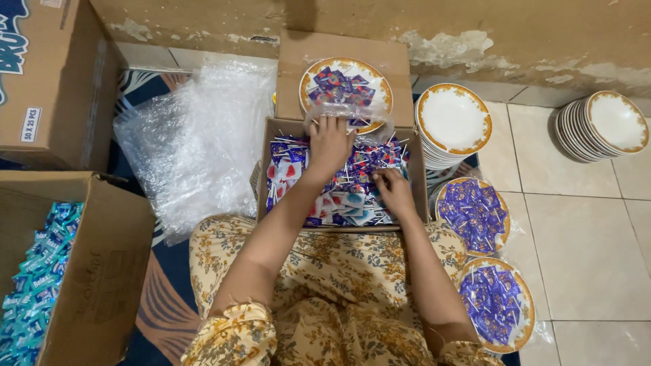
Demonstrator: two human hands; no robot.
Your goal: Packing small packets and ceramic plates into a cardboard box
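Cardboard box (47, 74), big one, stands top left by the wall. Second open box (102, 271) at bottom left holds blue-wrapped sweets (37, 285). Sheet of clear plastic wrap (196, 142) lies crumpled on the patterned mat btwn those boxes and the middle one.

Middle carton (415, 169) sits right in front of the person's lap, flaps open, packed w/ wrapped lollipops (352, 196) in red, blue and white, sticks poking out at all angles. On its far flap: a gold-rimmed plate of sweets (346, 91) inside a clear bag.

Right of the carton, a stack of empty white plates (453, 122) w/ gold rims; another stack (603, 125) farther right on the tiles, well apart. Two more bagged plates filled w/ purple sweets lie on the person's right: near one (472, 213) just beside the carton, other one (496, 303) closer to the knee.

Left hand (330, 144) reaches over the lollipops, fingers spread flat, tips touching the edge of the bagged plate at the carton's far rim; nothing gripped that I can see. Right hand (393, 190) is down in the lollipops, fingers curled in; can't tell if it has hold of one.
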